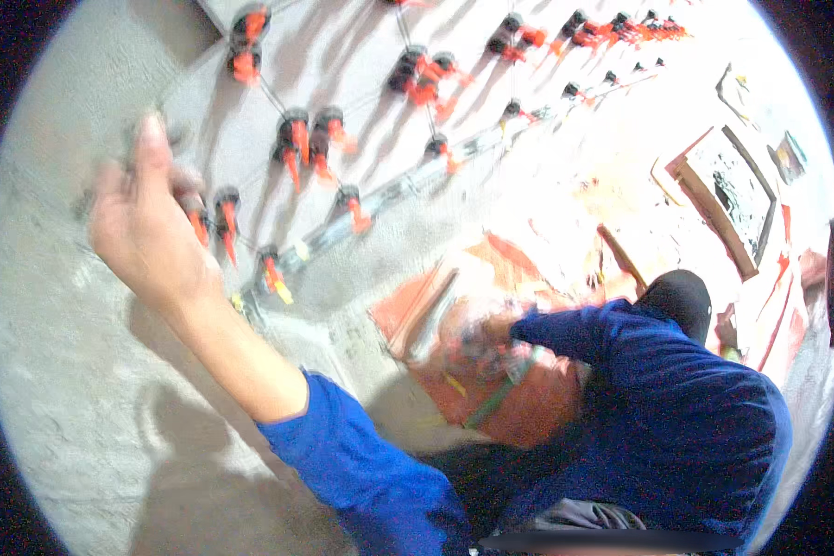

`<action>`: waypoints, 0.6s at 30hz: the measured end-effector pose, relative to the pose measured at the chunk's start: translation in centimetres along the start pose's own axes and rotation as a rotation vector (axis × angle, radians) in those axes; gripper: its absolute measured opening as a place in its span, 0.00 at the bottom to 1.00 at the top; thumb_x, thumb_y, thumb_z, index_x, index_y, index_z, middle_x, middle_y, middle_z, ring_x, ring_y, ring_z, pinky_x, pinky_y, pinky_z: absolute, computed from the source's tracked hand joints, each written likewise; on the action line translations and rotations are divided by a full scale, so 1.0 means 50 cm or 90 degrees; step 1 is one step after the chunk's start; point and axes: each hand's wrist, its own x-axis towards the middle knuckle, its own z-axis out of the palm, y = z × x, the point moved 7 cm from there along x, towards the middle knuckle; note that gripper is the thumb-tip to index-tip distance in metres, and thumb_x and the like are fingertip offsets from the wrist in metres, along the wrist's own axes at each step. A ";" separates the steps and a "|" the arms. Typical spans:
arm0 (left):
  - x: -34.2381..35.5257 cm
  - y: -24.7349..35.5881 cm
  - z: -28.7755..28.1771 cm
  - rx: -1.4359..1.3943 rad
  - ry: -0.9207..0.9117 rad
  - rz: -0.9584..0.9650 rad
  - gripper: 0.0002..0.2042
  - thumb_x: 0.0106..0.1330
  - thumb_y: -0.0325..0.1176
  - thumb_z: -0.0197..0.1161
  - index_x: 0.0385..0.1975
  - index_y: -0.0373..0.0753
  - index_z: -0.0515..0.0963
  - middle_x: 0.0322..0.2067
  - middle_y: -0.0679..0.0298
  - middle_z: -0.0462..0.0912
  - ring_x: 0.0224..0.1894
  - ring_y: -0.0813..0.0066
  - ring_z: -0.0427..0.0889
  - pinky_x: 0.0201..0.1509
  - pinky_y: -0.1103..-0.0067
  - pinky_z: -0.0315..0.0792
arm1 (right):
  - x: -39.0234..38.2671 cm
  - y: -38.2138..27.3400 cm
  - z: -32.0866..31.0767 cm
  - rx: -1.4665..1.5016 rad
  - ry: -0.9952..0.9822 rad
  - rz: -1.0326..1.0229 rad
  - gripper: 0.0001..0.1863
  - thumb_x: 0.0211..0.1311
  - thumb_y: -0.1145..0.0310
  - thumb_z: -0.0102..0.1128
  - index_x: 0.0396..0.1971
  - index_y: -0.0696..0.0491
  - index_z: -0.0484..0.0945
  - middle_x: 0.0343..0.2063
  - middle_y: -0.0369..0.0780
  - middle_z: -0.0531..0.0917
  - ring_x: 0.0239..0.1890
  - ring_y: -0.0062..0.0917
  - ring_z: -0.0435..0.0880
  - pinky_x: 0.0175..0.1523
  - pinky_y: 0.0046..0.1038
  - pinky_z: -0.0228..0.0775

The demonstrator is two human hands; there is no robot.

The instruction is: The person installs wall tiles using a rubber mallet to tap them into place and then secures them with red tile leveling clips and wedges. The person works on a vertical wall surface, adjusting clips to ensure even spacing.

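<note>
My left hand (148, 218) is raised at the left, beside the edge of a grey tiled surface. One finger points upward and others look curled, but motion smears them. A black-and-orange tile levelling clip (196, 222) sits right against my fingers, partly covered by them. Whether my hand grips it cannot be made out. My right hand (496, 334) is a blur in front of my body, over an orange-red bag (528, 408) with clear plastic and small items at its mouth. Its fingers are not readable. Similar clips (227, 218) stand close to my left hand.
Pale grey tiles (361, 56) carry several black-and-orange clips along their joints. A grey strip (408, 190) runs along their lower edge. Bare grey cement (56, 306) lies left. Farther right, a carton (723, 204) and scattered scraps lie on the bright floor.
</note>
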 end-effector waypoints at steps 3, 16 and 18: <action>-0.012 0.013 0.033 -0.127 -0.028 0.014 0.15 0.66 0.39 0.65 0.23 0.34 0.77 0.14 0.69 0.72 0.16 0.87 0.64 0.18 0.85 0.56 | -0.008 -0.017 -0.020 0.022 0.019 -0.001 0.11 0.55 0.59 0.61 0.34 0.47 0.85 0.32 0.44 0.86 0.31 0.42 0.85 0.35 0.42 0.75; -0.009 -0.011 0.095 -0.216 -0.098 0.004 0.10 0.68 0.35 0.64 0.30 0.33 0.79 0.24 0.68 0.80 0.18 0.87 0.68 0.18 0.87 0.56 | -0.042 0.019 -0.131 -0.051 0.077 0.021 0.13 0.54 0.64 0.61 0.41 0.47 0.82 0.34 0.44 0.85 0.32 0.43 0.85 0.32 0.42 0.73; -0.007 -0.007 0.104 -0.230 -0.104 0.010 0.10 0.68 0.35 0.64 0.30 0.33 0.79 0.24 0.68 0.80 0.18 0.87 0.68 0.18 0.87 0.56 | -0.040 0.015 -0.161 -0.169 0.043 0.010 0.18 0.54 0.68 0.58 0.48 0.47 0.79 0.34 0.44 0.84 0.34 0.44 0.85 0.33 0.43 0.73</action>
